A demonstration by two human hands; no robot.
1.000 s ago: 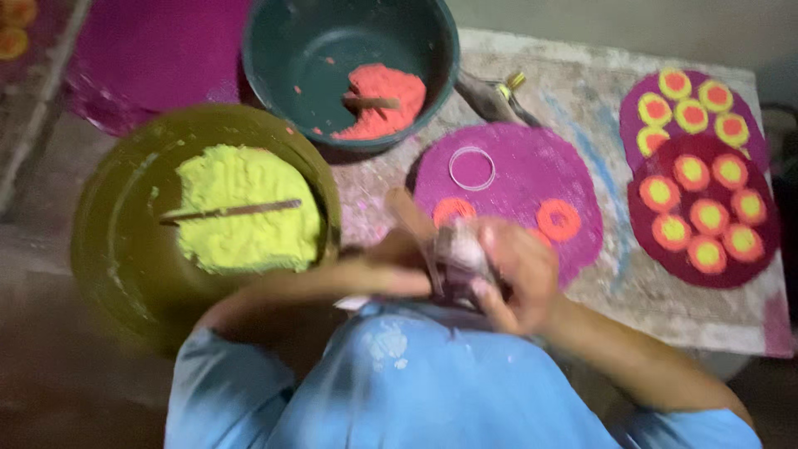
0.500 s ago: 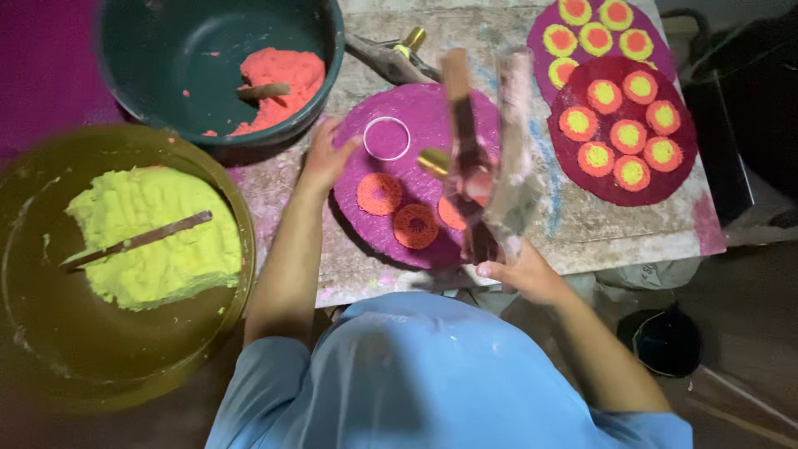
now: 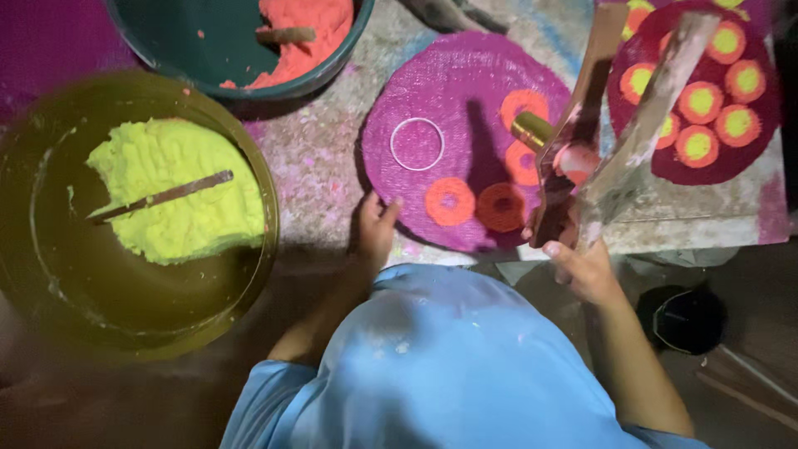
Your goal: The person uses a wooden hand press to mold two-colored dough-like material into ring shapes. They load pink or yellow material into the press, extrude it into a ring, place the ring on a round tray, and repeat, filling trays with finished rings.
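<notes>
Head view: left hand [image 3: 376,229] open, fingers resting on near edge of round purple powder disc [image 3: 449,100]. Right hand [image 3: 586,266] grips long clear plastic cone [image 3: 640,133], raised over disc's right side. Yellow-green powder bowl [image 3: 249,158] well left.

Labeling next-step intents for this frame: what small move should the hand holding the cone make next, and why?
Probably lower the cone in the right hand toward the bare part of the purple disc near the white ring. The cone is raised above the table, four orange rings cluster on the disc's right side, and the left hand rests at the disc's edge.
</notes>
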